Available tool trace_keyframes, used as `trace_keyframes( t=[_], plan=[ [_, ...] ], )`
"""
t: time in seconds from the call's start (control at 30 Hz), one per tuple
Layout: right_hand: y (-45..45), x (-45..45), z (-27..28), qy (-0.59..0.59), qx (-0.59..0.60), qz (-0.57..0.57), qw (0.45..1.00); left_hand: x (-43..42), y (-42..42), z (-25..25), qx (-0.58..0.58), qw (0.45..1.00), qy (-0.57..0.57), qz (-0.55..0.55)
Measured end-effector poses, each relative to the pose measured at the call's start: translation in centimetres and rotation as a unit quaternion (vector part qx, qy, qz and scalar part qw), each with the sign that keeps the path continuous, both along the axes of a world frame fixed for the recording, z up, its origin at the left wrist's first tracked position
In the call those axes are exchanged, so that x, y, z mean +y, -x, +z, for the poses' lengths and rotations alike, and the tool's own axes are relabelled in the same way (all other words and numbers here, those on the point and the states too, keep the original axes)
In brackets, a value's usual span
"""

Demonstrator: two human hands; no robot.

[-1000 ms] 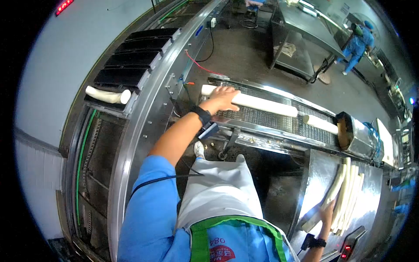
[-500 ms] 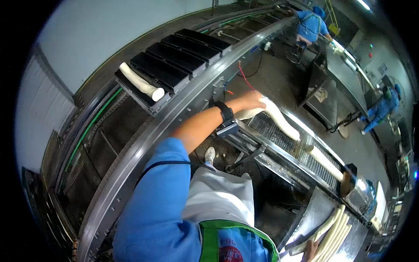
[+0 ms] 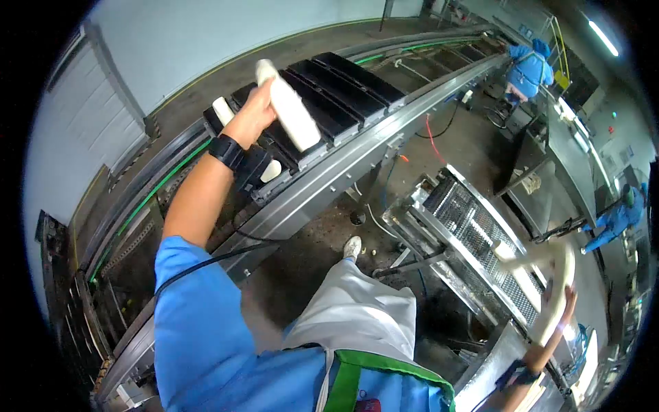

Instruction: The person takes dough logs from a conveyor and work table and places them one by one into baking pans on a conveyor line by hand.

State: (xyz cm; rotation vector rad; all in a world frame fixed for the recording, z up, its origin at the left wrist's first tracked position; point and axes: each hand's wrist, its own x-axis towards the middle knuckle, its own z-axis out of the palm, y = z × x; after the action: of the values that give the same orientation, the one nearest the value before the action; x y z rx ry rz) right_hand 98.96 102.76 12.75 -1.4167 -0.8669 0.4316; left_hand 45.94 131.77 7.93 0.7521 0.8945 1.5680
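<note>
My left hand (image 3: 257, 115) is closed on a thick white roll (image 3: 295, 108), which it holds over the black trays (image 3: 347, 86) at the upper left. A second white roll (image 3: 272, 172) lies on the nearest tray, its middle hidden behind my left hand and wrist. At the lower right, my right hand (image 3: 559, 302) is wrapped round a long, bent white roll (image 3: 564, 271), blurred by motion. That roll is raised near the far end of the mesh conveyor (image 3: 460, 209). Another white roll (image 3: 525, 285) rests on the mesh, partly covered by the blur.
A steel rail (image 3: 322, 189) runs diagonally beside the trays. At the lower right stands a steel table (image 3: 491, 367) with pale rolls partly in view. Two people in blue, one (image 3: 530, 69) at the upper right and one (image 3: 614, 220) at the right edge, stand beyond the conveyor.
My left hand has carried a roll from the mesh conveyor to the trays on the left. My right hand has risen from the rolls on the steel table with a roll. The view has turned.
</note>
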Motion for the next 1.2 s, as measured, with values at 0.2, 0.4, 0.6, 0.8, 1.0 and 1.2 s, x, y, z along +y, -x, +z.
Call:
trace_keyframes(
  t=[0.2,0.4,0.6,0.8,1.0,1.2],
  plan=[
    [13.9,14.8,6.2,-0.036,0.002,0.438,0.898,-8.1,8.1,-1.1,0.586,0.796,0.136,-0.063],
    [31.6,26.6,3.1,0.1,-0.002,0.674,0.732,-14.3,11.5,-4.1,0.739,0.651,0.109,-0.136],
    [28.3,26.5,-4.2,0.167,-0.142,0.664,0.715,-17.3,10.8,-3.7,0.805,0.536,0.192,-0.165],
    [3.7,27.0,-14.1,0.136,-0.565,0.406,0.705,-17.2,12.8,-4.3,0.872,0.465,0.155,-0.021],
    [-4.9,20.6,-16.6,0.359,-0.597,0.244,0.675,-16.1,12.3,-3.6,0.844,0.489,0.21,-0.07],
    [-0.9,23.6,-18.4,0.312,-0.58,0.205,0.724,-8.6,6.2,-2.8,0.928,0.348,0.126,-0.047]
  ],
)
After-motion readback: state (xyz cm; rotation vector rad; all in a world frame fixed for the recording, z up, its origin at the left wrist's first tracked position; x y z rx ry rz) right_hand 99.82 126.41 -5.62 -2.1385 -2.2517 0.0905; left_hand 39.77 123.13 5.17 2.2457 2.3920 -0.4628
